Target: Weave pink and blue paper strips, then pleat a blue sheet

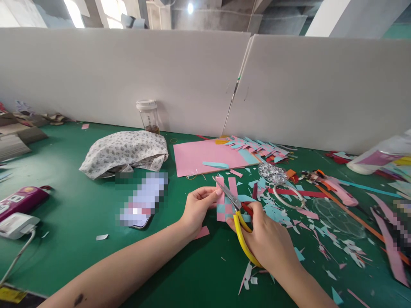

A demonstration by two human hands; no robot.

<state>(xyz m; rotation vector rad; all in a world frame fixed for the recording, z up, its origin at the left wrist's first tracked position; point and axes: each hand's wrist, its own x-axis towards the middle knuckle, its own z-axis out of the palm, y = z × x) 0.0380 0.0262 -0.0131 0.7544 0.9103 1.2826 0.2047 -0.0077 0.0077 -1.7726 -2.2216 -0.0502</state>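
Head view: right hand (270,243) grips scissors (238,208), left hand (196,208) pinches woven strips (221,211).

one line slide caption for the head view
Right hand holds yellow scissors to a woven pink and blue paper piece pinched in the left hand.

White partition boards (128,72) behind a green table (80,205)

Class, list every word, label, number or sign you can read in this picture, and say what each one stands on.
Nothing here can be read.
Tumbler: faint print, too small.
Magenta case: white marks, blurred.
Yellow label at the table edge: too small.
Scissors in the right hand and woven paper in the left hand: no print shows.
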